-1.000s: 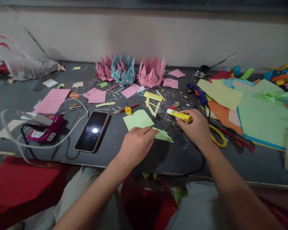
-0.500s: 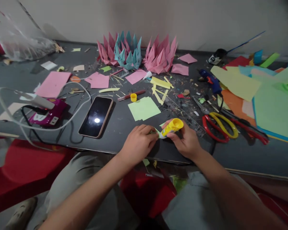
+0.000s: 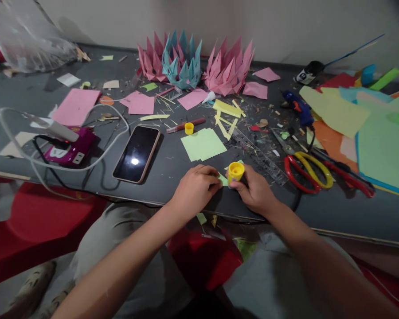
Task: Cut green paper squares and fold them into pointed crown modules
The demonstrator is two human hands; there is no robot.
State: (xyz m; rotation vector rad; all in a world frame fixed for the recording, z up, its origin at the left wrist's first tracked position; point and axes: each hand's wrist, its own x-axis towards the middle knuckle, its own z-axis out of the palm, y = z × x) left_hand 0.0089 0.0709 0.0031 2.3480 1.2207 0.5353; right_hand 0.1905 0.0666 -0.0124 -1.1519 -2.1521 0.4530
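Observation:
My right hand (image 3: 256, 190) is wrapped round a yellow glue stick (image 3: 236, 172), its base pointing up at me and its lower end over a small green piece of paper (image 3: 223, 179). At the left edge of that paper, the closed fingers of my left hand (image 3: 197, 188) pinch it against the table. My fingers and the glue stick cover much of the paper. Just beyond my hands lie square light green sheets (image 3: 204, 145) and the yellow cap (image 3: 189, 128).
A phone (image 3: 137, 154) and a purple power adapter (image 3: 71, 146) with looping cables lie left. Pink and blue folded-paper crowns (image 3: 182, 66) stand at the back. To the right are scissors (image 3: 307, 173), a glue gun (image 3: 297, 108) and coloured paper sheets (image 3: 382, 146).
The glue stick has swung from a rightward tilt to nearly end-on towards me, shifting slightly left. My left hand still holds the paper. The whole view has shifted slightly.

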